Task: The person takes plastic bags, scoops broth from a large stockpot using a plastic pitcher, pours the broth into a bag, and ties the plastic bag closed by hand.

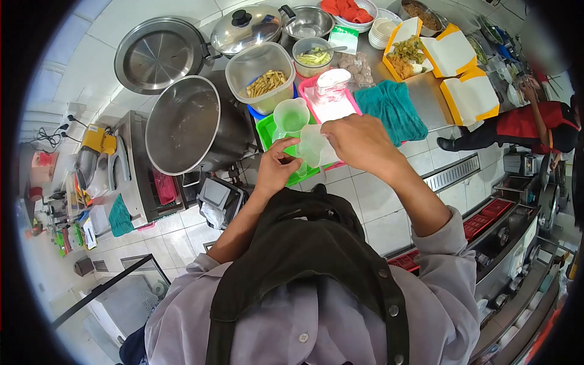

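A translucent plastic jug is tilted between my hands above a green tray. My right hand grips it at the right side, fingers closed on its edge. On the other side my left hand has curled thumb and forefinger at the jug; part of their contact is hidden. A second translucent jug stands on the green tray just beyond. What the held jug contains, if anything, cannot be made out. Close by on the right is a pink tray with white plastic bags.
A large steel pot stands left. Behind are a tub of cut yellowish pieces, a lidded pan and a bowl. Rightward lie a teal cloth and open food boxes. A person in red is at far right.
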{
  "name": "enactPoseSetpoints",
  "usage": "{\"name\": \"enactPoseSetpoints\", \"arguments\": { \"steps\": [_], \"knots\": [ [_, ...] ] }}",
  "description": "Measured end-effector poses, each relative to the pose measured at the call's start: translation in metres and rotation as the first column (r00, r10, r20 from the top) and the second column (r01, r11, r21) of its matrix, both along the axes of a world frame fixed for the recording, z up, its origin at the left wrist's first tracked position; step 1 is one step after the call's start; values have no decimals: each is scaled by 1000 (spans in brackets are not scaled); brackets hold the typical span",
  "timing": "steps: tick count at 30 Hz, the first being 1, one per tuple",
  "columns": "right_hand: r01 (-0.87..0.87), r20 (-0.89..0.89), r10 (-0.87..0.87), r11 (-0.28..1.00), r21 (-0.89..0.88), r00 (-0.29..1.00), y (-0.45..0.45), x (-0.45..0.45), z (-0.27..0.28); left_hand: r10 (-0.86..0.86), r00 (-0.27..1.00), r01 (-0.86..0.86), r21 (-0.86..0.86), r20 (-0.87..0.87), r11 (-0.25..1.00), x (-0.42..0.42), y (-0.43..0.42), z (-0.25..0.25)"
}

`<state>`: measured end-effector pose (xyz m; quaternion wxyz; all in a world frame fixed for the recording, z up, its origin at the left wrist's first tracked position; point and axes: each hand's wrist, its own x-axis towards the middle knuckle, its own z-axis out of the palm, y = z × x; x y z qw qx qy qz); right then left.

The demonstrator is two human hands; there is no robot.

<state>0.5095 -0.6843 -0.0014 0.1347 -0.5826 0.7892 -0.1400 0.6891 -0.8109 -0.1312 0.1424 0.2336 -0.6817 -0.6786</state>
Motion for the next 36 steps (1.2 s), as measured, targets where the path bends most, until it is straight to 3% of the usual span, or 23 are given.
{"name": "enactPoseSetpoints", "arguments": {
  "steps": [9,23,26,27,30,32,36],
  "knots": [
    [-85,-62,94,988,131,994,-26,19,4,73,997,-73,37,13,997,14,-6,-7],
    [-142,-116,158,980,140,981,-47,31,7,113,993,-116,90,28,989,24,-13,-11],
    [-122,-115,139,983,140,984,-48,32,3,117,993,-117,62,0,991,26,-15,-21],
    [-131,-117,147,982,135,982,-49,31,0,122,991,-126,-81,-54,989,24,-16,-24],
    [-143,-146,158,984,107,977,-51,32,10,106,994,-107,36,35,994,24,-14,-7],
    [-134,-113,160,968,211,981,-53,33,13,104,994,-104,17,-33,994,24,-14,-18],
    [-128,-126,151,976,176,981,-53,35,13,135,990,-134,47,-32,990,21,-11,-12]
  ]
}}
